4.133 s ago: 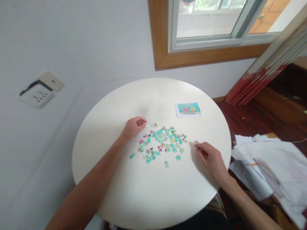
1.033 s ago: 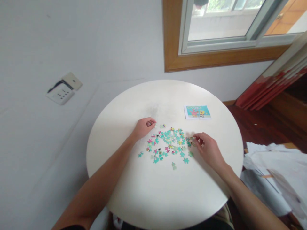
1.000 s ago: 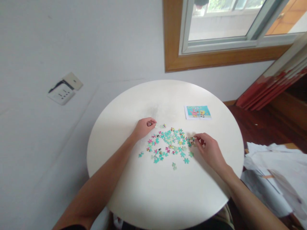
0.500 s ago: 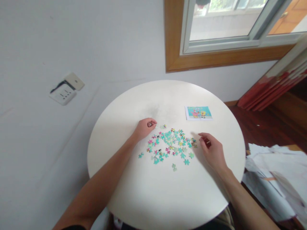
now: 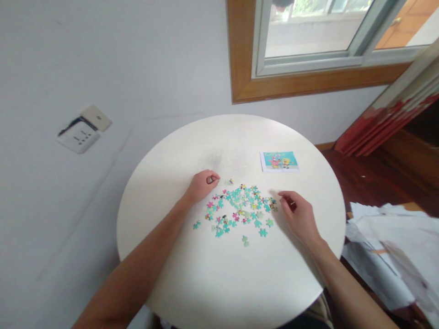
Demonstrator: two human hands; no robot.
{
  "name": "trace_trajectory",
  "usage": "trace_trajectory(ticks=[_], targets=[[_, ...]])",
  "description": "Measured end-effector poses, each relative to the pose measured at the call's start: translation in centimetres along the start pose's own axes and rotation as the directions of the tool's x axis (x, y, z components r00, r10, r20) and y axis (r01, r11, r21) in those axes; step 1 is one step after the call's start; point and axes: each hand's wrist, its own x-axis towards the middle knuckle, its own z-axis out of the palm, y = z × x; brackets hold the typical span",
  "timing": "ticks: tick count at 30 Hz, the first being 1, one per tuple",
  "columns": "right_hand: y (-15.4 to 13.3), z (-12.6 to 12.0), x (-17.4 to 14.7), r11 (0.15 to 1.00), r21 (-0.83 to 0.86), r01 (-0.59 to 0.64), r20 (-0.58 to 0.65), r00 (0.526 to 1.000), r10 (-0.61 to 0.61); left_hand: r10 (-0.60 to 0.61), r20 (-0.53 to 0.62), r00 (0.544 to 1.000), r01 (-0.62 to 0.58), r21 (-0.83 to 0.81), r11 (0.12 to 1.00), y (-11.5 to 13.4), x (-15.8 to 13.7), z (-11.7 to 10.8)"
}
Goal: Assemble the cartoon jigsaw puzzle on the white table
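Observation:
Many small jigsaw pieces (image 5: 240, 201) in teal, pale green, pink and yellow lie scattered on the white round table (image 5: 226, 274) between my hands. My left hand (image 5: 203, 183) rests at the far left edge of the pieces, thumb and forefinger pinched together. Whatever is between those fingertips is too small to make out. Just right of them lies a pale piece with a purple one (image 5: 229, 182). On the right side my right hand (image 5: 299, 212) hovers beside the pile, fingers loosely curled, thumb and forefinger slightly apart, with no piece visible between them.
A picture card (image 5: 279, 161) with a pink and a yellow cartoon figure lies at the table's far right. Loose white papers (image 5: 394, 237) are stacked beside the table. A wall with a socket (image 5: 78, 136) borders the left; a window (image 5: 308, 32) is behind.
The whole view has shifted slightly, so the table and window appear further left. My hands and the pieces keep nearly the same places relative to each other.

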Motion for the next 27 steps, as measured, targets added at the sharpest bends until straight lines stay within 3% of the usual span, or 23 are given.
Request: trace_trajectory(ticks=[12,16,21,27], targets=[[0.4,0.1,0.1,0.999,-0.023,0.043,-0.02,0.999,-0.043,-0.056,0.008,0.998,0.056,-0.03,0.998,0.1,0.0,-0.1],[-1.3,0.0,0.1,0.983,-0.054,0.178,0.117,0.978,-0.17,-0.074,0.02,0.997,0.076,-0.072,0.995,0.3,0.0,-0.1],[-5.7,1.4,0.6,0.903,-0.082,0.421,0.435,0.831,-0.348,-0.071,0.02,0.997,0.072,-0.092,0.993,0.5,0.0,-0.2],[-8.7,4.4,1.6,0.747,-0.278,0.604,0.688,0.668,-0.284,-0.054,0.012,0.998,0.056,-0.122,0.991,0.3,-0.2,-0.1]])
